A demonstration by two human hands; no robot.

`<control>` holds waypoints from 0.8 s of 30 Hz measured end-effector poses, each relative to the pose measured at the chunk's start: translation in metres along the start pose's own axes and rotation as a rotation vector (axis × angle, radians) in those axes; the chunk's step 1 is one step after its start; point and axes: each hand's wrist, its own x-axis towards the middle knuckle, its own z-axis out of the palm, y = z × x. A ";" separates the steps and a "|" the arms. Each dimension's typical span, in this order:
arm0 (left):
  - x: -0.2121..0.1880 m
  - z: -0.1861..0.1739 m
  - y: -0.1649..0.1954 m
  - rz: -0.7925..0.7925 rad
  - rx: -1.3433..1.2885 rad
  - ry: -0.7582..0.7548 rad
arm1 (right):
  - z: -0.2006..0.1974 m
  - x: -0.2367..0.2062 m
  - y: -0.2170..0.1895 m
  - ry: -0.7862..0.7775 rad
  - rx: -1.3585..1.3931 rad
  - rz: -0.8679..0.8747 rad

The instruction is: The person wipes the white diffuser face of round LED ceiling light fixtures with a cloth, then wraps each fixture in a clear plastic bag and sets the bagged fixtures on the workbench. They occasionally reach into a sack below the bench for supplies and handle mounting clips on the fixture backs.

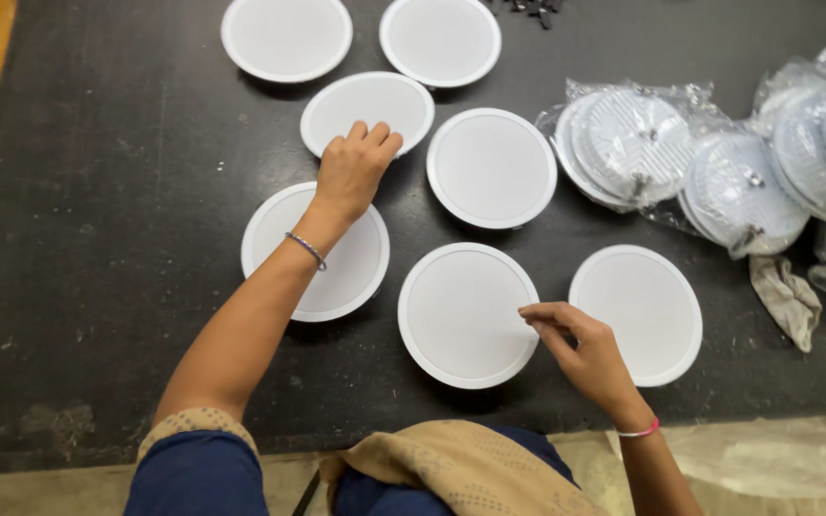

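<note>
- Your left hand (354, 170) reaches forward over the dark table (97, 239). Its fingers (375, 136) are curled and press on the near edge of the upper white round panel (367, 112); it touches the rim, but I cannot tell if it really grasps it.
- Under your left wrist lies another white round panel (336, 277), and the forearm crosses over it. A thin bracelet (306, 249) is on this wrist.
- Your right hand (580, 354) rests at the right edge of the nearest white panel (461, 315). The fingertips (531, 311) are pinched together on the rim, so the hand nips the edge of this panel. A pink band (641, 431) sits on this wrist.
- Just beside the right hand, to the right, is one more panel (647, 306), apart from the others.
- A middle panel (491, 167) lies between the two hands, and two far panels (287, 36) are at the top edge of the table.
- At the right side are round lamp parts in clear plastic bags (642, 143), and near them a crumpled beige cloth (786, 298).
</note>
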 end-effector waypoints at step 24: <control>0.016 -0.136 0.232 -0.307 -0.613 -0.634 | -0.204 -0.075 0.186 0.549 -0.188 -0.115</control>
